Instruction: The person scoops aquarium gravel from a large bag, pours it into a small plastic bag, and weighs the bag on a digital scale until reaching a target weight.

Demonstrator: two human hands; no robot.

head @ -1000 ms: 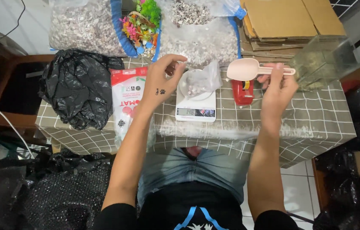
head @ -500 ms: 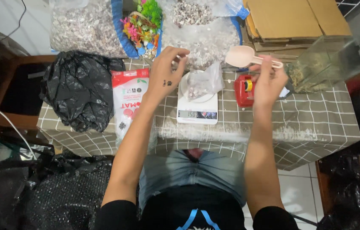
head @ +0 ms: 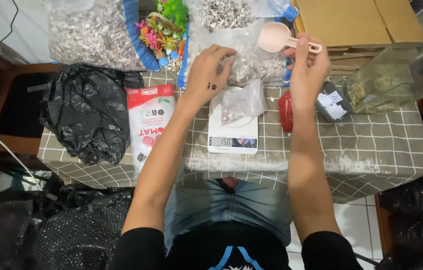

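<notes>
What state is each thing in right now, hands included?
Scoop: held up by right hand, over the big gravel bag.
Big gravel bag: open.
Small bag: on the scale, part-filled, mouth near left hand.
Scale: on, display lit.
Black bag: crumpled on table.
Red-white pouch: lying flat.

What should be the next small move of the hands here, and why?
Probably dip the pink scoop into the large gravel bag: the right hand holds it there, apparently empty, while the left hand hovers over the small bag on the scale.
</notes>
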